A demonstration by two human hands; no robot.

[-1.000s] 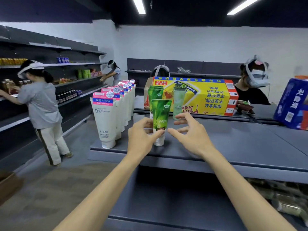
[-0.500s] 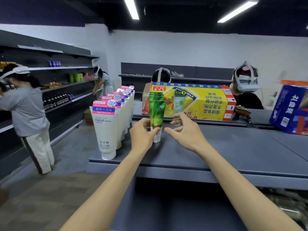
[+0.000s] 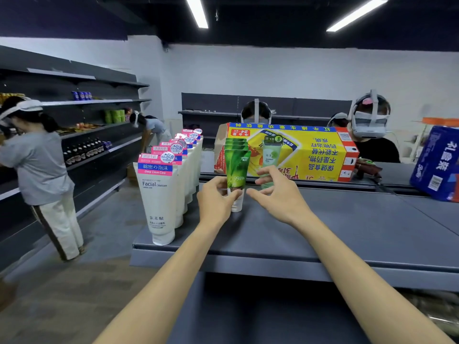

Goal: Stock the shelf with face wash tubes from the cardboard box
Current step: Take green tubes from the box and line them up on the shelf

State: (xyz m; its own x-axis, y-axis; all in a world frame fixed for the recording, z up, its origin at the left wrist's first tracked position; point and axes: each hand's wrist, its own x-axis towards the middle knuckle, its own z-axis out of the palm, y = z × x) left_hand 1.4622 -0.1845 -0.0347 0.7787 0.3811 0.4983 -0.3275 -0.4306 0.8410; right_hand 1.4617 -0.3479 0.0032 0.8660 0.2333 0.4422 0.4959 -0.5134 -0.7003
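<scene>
A row of green face wash tubes (image 3: pixel 237 167) stands cap-down on the grey shelf (image 3: pixel 335 227). My left hand (image 3: pixel 216 201) pinches the lower part of the front green tube between thumb and fingers. My right hand (image 3: pixel 278 196) hovers just right of that tube with its fingers spread and slightly curled, holding nothing. A pale green tube (image 3: pixel 271 155) stands behind my right hand. To the left runs a row of white tubes (image 3: pixel 159 194) with pink and blue labels. The yellow cardboard box (image 3: pixel 305 152) lies on its side at the back of the shelf.
A blue carton (image 3: pixel 439 162) sits at the shelf's right end. Two people with headsets stand behind the yellow box. On the left, a person in a grey shirt (image 3: pixel 37 175) works at dark wall shelves, and another bends further back.
The view has shifted closer to the shelf. My left hand keeps its pinch on the front green tube, and my right hand stays beside it, fingers a little more curled.
</scene>
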